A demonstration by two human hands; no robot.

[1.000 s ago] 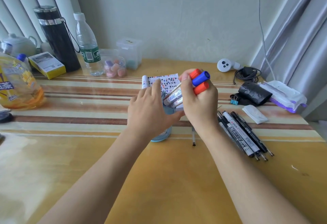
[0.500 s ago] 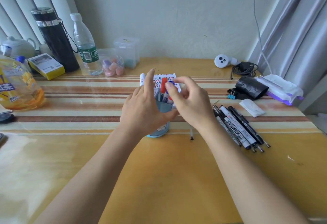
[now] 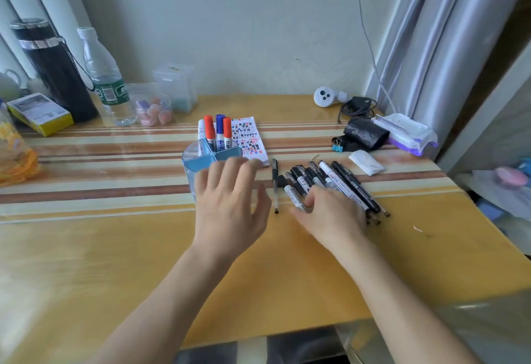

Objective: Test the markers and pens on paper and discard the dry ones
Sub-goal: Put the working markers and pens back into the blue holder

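Starting at the left edge of the desk [image 3: 115,248], a yellow-orange bag [image 3: 14,159] sits partly out of view. Behind it, nearer the wall, are a yellow box [image 3: 40,113], a black flask [image 3: 54,70] and a clear water bottle [image 3: 106,81]. Just right of the bottle are a small clear jar [image 3: 153,107] of pastel pieces and a clear plastic box [image 3: 175,84].

Toward the middle stands a blue pen holder [image 3: 201,159], split into compartments. Three capped markers stand upright in its rear compartment: a red-capped marker [image 3: 209,130], a blue-capped marker [image 3: 220,126] and a second red-capped marker [image 3: 227,130]. The test paper [image 3: 250,139], covered in red, blue and black scribbles, lies flat just behind and to the right of the holder.

Of the two hands, the left hand [image 3: 230,211] hovers in front of the holder with its fingers spread, holding nothing. It is blurred, so I cannot tell whether it touches the holder. A single black pen [image 3: 275,185] lies alone on the desk between the hands. The right hand [image 3: 330,214] lies over the near ends of a row of black pens and markers [image 3: 344,182], fingers bent down onto them. I cannot tell whether it grips one.

Beyond the row are blue binder clips [image 3: 336,145], a black roll [image 3: 365,133], a folded white tissue [image 3: 366,162] and a pack of wipes [image 3: 408,133]. A white device [image 3: 324,96] and a coiled cable [image 3: 356,104] sit at the back, by the curtain [image 3: 431,33].
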